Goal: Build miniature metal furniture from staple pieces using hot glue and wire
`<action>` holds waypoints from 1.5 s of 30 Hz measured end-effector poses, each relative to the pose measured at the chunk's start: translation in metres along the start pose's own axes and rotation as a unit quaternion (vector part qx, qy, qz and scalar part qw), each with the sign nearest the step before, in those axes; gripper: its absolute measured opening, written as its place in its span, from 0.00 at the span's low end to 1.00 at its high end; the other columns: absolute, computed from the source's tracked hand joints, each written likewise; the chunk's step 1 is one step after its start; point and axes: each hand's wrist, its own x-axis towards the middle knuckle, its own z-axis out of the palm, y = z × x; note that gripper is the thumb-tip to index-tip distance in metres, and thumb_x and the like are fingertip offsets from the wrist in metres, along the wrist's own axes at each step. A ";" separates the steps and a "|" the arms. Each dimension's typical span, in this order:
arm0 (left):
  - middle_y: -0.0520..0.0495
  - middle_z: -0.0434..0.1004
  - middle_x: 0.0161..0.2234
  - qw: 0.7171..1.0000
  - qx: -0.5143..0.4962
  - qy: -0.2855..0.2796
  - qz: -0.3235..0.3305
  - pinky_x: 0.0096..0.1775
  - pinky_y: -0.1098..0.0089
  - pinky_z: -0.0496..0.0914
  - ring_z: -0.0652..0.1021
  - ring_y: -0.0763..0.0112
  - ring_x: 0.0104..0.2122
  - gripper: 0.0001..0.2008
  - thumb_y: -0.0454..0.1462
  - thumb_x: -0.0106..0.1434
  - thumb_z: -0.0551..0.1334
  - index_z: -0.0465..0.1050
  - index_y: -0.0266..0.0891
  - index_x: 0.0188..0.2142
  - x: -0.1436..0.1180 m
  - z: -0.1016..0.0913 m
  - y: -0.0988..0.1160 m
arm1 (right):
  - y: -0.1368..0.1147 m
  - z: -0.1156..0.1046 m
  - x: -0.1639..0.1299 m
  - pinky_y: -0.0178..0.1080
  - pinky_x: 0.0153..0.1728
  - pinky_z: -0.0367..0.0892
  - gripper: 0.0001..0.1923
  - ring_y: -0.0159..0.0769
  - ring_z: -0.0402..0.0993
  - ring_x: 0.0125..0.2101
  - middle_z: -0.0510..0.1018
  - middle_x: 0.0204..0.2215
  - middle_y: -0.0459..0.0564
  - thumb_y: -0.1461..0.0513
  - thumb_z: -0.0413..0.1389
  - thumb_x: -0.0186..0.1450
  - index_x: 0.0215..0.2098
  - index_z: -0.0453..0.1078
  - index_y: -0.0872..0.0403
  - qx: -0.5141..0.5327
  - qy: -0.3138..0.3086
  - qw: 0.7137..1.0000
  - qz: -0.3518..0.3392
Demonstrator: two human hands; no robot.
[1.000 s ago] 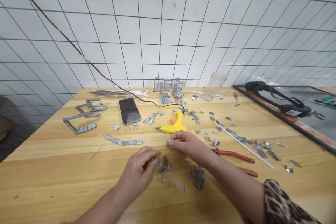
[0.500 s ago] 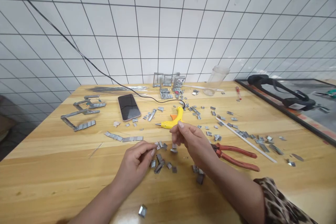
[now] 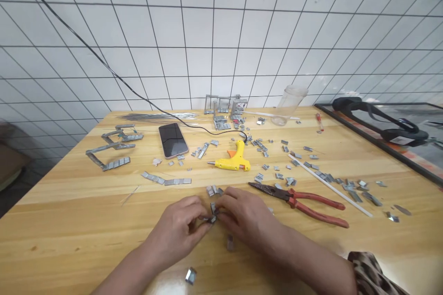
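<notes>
Pinching one small metal clip (image 3: 212, 215) between left hand (image 3: 180, 230) and right hand (image 3: 242, 216), fingers of both closed on it, just in front of the glue gun (image 3: 233, 160), low over the counter (image 3: 69, 230).

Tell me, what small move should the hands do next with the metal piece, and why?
Probably press the small metal piece firmly together. Both the left hand and the right hand pinch it between their fingertips, low over the table, so the piece seems mid-fitting.
</notes>
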 end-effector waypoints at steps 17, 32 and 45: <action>0.54 0.68 0.22 0.998 -0.010 -0.001 -0.056 0.26 0.75 0.59 0.67 0.75 0.22 0.07 0.29 0.57 0.56 0.69 0.38 0.25 -0.001 -0.003 -0.002 | -0.013 0.004 -0.039 0.40 0.34 0.64 0.06 0.39 0.70 0.32 0.76 0.31 0.46 0.66 0.61 0.58 0.28 0.69 0.52 -0.090 -0.001 0.991 -0.104; 0.45 0.77 0.28 0.970 -0.200 -0.014 -0.141 0.29 0.72 0.68 0.75 0.69 0.27 0.10 0.36 0.58 0.55 0.74 0.34 0.33 0.004 -0.004 0.020 | -0.008 0.004 -0.018 0.36 0.30 0.65 0.13 0.35 0.71 0.29 0.77 0.29 0.46 0.71 0.53 0.59 0.39 0.72 0.52 0.139 0.024 0.989 0.038; 0.46 0.72 0.31 0.994 -0.104 -0.003 -0.027 0.33 0.71 0.66 0.72 0.69 0.30 0.09 0.31 0.64 0.55 0.74 0.36 0.36 0.003 0.001 0.014 | 0.013 -0.001 -0.018 0.34 0.29 0.68 0.09 0.33 0.73 0.28 0.77 0.27 0.46 0.64 0.51 0.62 0.37 0.73 0.55 0.310 -0.030 0.943 0.121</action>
